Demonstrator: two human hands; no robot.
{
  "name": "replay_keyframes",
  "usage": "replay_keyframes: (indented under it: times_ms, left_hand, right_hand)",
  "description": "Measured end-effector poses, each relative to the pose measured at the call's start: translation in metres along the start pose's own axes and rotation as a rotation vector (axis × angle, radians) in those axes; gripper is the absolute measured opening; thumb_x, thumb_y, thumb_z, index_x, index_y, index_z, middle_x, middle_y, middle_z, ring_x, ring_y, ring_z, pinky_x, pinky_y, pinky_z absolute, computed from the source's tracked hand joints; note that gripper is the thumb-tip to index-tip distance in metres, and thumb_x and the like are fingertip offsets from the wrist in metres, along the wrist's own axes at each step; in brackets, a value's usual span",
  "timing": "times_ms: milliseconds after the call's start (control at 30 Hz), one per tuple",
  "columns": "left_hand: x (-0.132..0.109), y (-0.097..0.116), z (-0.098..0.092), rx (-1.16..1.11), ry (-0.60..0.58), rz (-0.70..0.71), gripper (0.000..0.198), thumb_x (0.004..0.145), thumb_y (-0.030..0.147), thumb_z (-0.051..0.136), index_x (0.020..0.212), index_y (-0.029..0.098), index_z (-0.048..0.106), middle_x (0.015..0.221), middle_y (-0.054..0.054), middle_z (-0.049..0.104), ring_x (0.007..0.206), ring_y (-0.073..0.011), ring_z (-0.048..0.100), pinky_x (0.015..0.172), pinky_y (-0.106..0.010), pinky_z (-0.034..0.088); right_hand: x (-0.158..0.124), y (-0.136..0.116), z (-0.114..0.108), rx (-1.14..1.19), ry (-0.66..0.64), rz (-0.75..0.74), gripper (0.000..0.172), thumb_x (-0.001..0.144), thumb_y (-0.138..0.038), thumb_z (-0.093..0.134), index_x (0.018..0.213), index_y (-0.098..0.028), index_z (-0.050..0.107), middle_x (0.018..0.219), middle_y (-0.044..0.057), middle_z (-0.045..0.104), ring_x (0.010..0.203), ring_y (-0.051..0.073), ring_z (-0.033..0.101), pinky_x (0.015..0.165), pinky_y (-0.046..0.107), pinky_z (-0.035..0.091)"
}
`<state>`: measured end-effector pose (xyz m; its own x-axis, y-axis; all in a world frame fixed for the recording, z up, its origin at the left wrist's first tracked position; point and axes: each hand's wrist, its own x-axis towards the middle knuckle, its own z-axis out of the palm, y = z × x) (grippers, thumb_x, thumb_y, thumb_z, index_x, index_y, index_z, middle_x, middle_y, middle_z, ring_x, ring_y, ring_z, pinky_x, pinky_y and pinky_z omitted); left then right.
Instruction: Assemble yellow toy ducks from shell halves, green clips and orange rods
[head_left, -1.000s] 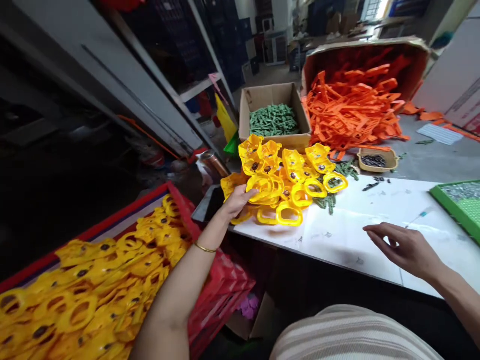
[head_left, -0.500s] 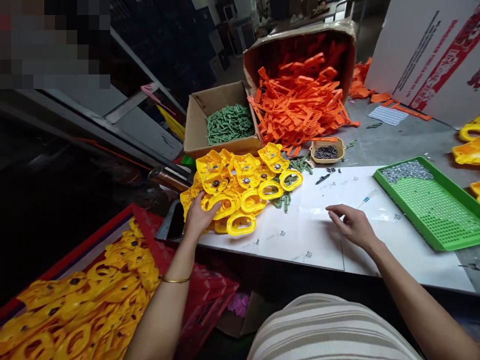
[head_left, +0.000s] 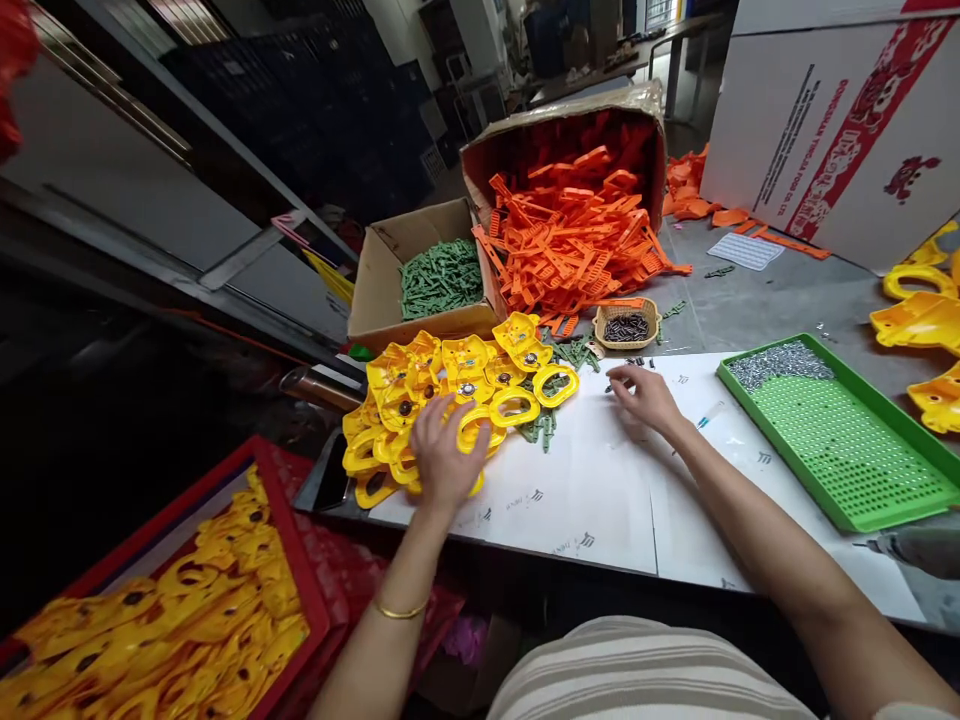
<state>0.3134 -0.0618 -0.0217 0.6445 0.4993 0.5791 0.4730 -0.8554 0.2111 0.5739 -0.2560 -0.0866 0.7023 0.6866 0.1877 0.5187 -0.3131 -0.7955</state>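
Observation:
My left hand point(head_left: 448, 455) is spread over the front of a pile of yellow plastic shells point(head_left: 466, 352) with oval handle loops; its fingers are apart and rest on or just above them. To the right, my right hand point(head_left: 645, 396) reaches onto the white sheet point(head_left: 585, 470). Its thumb and index finger close around a small dark plastic piece point(head_left: 608, 389), mostly hidden by the fingers. Just beyond lies a small wicker basket point(head_left: 600, 332) of short dark pins. Loose green plastic pieces point(head_left: 546, 430) lie between the pile and my right hand.
At the back stand a carton point(head_left: 364, 290) of green pieces and a tipped carton point(head_left: 480, 135) spilling orange parts. A green tray point(head_left: 847, 460) with small metal parts lies right, near a dark power screwdriver point(head_left: 919, 552). A red crate point(head_left: 296, 540) of yellow shells stands lower left.
My left hand has moved right across the yellow shells, from the pile's left side to its front. My right hand has moved left and away from me, onto the small dark piece. The view has shifted slightly.

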Motion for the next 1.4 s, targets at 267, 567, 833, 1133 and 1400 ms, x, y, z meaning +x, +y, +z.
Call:
replay_keyframes:
  times_ms: [267, 567, 833, 1133, 1400]
  left_hand:
    - [0.015, -0.014, -0.009, 0.002, 0.014, 0.045, 0.023, 0.083, 0.028, 0.063, 0.103, 0.021, 0.072, 0.125, -0.011, 0.065, 0.130, -0.0303, 0.050, 0.112, -0.048, 0.035]
    - [0.011, 0.019, -0.012, -0.259, 0.157, -0.012, 0.025, 0.086, 0.028, 0.063, 0.109, 0.023, 0.070, 0.117, -0.011, 0.070, 0.119, -0.0308, 0.062, 0.111, -0.051, 0.041]
    - [0.024, 0.176, 0.101, -0.798, -0.378, 0.240, 0.019, 0.086, 0.036, 0.061, 0.101, 0.028, 0.070, 0.108, -0.006, 0.072, 0.108, -0.0260, 0.064, 0.099, -0.044, 0.050]
    - [-0.005, 0.231, 0.122, -0.897, -0.582, 0.251, 0.016, 0.086, 0.036, 0.062, 0.098, 0.030, 0.072, 0.109, -0.005, 0.072, 0.110, -0.0254, 0.064, 0.091, -0.041, 0.055]
    - [-0.014, 0.197, 0.111, -0.823, -0.483, 0.169, 0.015, 0.087, 0.032, 0.061, 0.095, 0.026, 0.072, 0.105, -0.006, 0.072, 0.109, -0.0244, 0.062, 0.098, -0.044, 0.051]
  right_hand:
    - [0.023, 0.004, -0.003, 0.113, 0.029, -0.009, 0.028, 0.084, -0.030, 0.053, 0.102, -0.017, 0.071, 0.100, 0.010, 0.075, 0.074, 0.021, 0.067, 0.076, 0.037, 0.053]
    - [-0.037, -0.027, 0.015, 0.141, 0.109, -0.135, 0.020, 0.083, -0.016, 0.051, 0.093, -0.020, 0.068, 0.088, 0.003, 0.075, 0.071, 0.013, 0.069, 0.066, 0.023, 0.054]
    - [-0.232, -0.012, -0.071, -0.123, 0.570, -0.156, 0.020, 0.086, -0.018, 0.043, 0.074, -0.023, 0.059, 0.052, -0.004, 0.062, 0.043, 0.010, 0.058, 0.047, 0.020, 0.047]
    - [-0.215, 0.093, -0.306, -0.638, 0.617, 0.361, 0.038, 0.080, -0.040, 0.065, 0.113, -0.020, 0.065, 0.115, 0.014, 0.068, 0.107, 0.032, 0.063, 0.096, 0.050, 0.047]
    - [-0.120, 0.147, -0.326, -0.778, 0.162, 0.507, 0.072, 0.062, -0.017, 0.084, 0.131, -0.015, 0.061, 0.128, 0.024, 0.060, 0.123, 0.049, 0.051, 0.101, 0.075, 0.029]
